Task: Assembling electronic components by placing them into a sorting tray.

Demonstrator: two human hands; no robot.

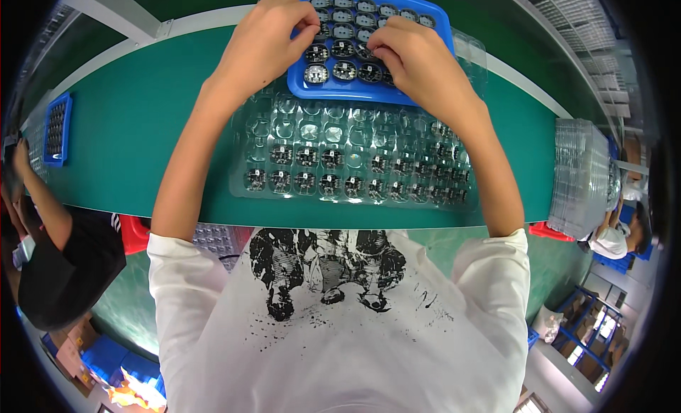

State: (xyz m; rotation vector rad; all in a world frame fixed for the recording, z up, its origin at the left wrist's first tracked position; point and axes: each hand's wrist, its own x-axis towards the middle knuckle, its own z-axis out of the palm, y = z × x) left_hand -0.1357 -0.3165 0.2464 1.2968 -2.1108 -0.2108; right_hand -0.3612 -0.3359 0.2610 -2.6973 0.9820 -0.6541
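Note:
A blue tray (pixel 355 92) holds rows of small round electronic modules (pixel 345 71), at the far middle of the bench. My left hand (pixel 273 30) reaches over its left side, thumb and fingers pinched at the edge of a module in the leftmost column. My right hand (pixel 415 54) comes in over the right part, fingertips closed around another module in the middle of the tray. Nearer to me lies a clear plastic blister tray (pixel 308 133). Its two near rows are mostly filled with modules, and many far pockets at the left hold none.
A green bench top (pixel 163 129) spreads beneath. Stacked clear trays (pixel 578 175) stand at the right end. Another blue tray (pixel 58 129) lies at the far left, beside a person in dark clothes (pixel 78 264). Red stools (pixel 133 234) sit under the bench edge.

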